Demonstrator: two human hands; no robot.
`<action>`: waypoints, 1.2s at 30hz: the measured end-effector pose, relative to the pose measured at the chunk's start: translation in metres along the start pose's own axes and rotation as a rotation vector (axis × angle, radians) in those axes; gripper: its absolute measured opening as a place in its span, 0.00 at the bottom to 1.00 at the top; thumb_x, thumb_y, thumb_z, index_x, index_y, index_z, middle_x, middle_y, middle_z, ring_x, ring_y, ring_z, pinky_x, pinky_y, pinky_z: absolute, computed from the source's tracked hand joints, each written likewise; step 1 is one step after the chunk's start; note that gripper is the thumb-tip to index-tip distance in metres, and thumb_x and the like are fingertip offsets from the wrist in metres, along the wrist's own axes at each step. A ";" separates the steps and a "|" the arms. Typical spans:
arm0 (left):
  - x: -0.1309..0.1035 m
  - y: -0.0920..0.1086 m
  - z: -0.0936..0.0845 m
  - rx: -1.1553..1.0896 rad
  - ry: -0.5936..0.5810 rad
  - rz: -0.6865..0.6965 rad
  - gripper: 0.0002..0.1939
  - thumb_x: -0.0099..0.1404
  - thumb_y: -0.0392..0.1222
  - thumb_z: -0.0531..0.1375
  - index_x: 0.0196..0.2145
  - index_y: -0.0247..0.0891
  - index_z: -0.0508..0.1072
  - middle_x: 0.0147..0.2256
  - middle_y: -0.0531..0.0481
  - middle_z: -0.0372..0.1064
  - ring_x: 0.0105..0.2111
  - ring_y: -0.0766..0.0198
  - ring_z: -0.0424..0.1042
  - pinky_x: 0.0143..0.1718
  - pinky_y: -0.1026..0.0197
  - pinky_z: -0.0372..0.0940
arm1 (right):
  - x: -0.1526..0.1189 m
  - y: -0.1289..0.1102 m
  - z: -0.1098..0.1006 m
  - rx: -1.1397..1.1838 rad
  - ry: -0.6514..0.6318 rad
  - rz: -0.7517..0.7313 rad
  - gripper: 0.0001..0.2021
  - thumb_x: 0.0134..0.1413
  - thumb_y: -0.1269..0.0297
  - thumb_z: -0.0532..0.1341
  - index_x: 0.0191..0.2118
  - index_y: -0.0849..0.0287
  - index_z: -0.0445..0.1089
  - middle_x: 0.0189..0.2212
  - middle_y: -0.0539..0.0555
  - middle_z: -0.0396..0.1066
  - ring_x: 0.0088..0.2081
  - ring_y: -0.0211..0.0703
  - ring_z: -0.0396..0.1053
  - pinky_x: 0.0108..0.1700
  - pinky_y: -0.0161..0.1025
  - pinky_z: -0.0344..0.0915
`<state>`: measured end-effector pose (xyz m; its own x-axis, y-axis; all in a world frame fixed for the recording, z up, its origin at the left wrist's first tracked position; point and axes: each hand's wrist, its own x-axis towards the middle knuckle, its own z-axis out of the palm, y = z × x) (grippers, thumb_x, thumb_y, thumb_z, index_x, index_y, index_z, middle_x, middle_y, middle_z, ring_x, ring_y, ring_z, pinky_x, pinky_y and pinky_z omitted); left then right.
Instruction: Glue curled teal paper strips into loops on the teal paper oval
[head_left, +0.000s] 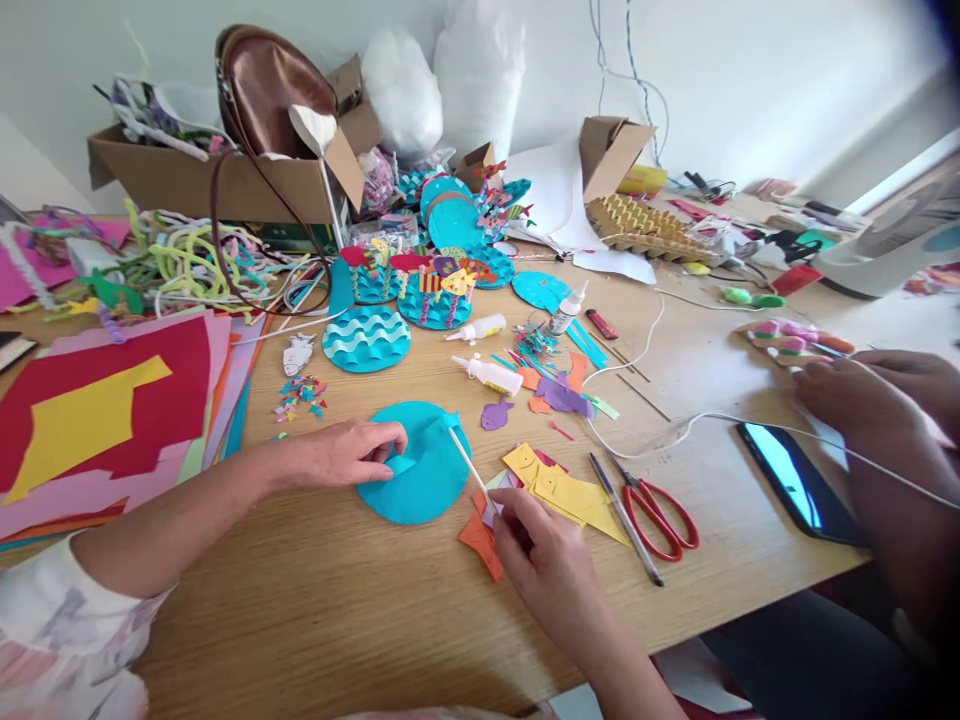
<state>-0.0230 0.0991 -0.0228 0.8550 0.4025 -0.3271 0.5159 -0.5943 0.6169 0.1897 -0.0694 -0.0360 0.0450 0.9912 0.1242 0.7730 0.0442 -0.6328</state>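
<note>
A round blue paper disc (420, 500) lies on the table before me, with a raised blue paper strip (435, 435) across its upper part. My left hand (356, 452) rests on the disc's left side, fingers bent, thumb and forefinger apart near the strip's lower end. Pinched in my right hand (544, 560) is a thin white stick (469, 462), its tip at the strip's upper right end. Under and beside that hand lie orange paper scraps (481, 540) and yellow paper fish cut-outs (562, 490). A purple paper fish (496, 414) lies just beyond the disc.
Red-handled scissors (660, 515) and a pen (626, 520) lie at right, near a phone (799, 485) and a white cord. Another person's hands (862, 400) work there. Glue bottles (487, 375), decorated blue discs (367, 340) and coloured sheets (112, 420) lie around.
</note>
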 end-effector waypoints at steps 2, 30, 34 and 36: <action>0.003 0.001 -0.003 0.001 0.085 0.025 0.07 0.59 0.43 0.50 0.34 0.38 0.64 0.30 0.54 0.64 0.29 0.66 0.63 0.29 0.66 0.56 | 0.004 0.002 -0.004 -0.010 -0.001 0.008 0.08 0.53 0.71 0.51 0.37 0.58 0.65 0.26 0.50 0.68 0.25 0.35 0.64 0.26 0.31 0.55; 0.036 0.005 0.005 -0.247 0.169 -0.006 0.13 0.61 0.42 0.50 0.44 0.40 0.63 0.33 0.53 0.63 0.35 0.65 0.63 0.37 0.63 0.60 | 0.028 0.011 0.004 0.064 -0.137 0.025 0.10 0.50 0.75 0.50 0.36 0.59 0.65 0.25 0.49 0.66 0.25 0.35 0.61 0.28 0.31 0.53; 0.038 0.004 0.005 -0.220 0.146 0.012 0.11 0.60 0.41 0.51 0.42 0.38 0.64 0.34 0.52 0.64 0.36 0.65 0.63 0.38 0.63 0.59 | 0.026 0.011 0.003 0.080 -0.123 0.012 0.10 0.51 0.74 0.50 0.37 0.59 0.65 0.24 0.49 0.66 0.25 0.34 0.61 0.27 0.30 0.53; 0.038 0.003 0.006 -0.217 0.156 0.004 0.11 0.60 0.41 0.51 0.41 0.38 0.64 0.33 0.53 0.64 0.35 0.65 0.63 0.37 0.63 0.60 | 0.024 0.011 0.003 0.083 -0.120 0.010 0.10 0.51 0.74 0.50 0.37 0.59 0.66 0.23 0.49 0.66 0.25 0.34 0.61 0.27 0.30 0.53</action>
<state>0.0116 0.1085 -0.0375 0.8295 0.5132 -0.2205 0.4748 -0.4399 0.7623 0.1974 -0.0444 -0.0415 -0.0271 0.9992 0.0288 0.7178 0.0395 -0.6951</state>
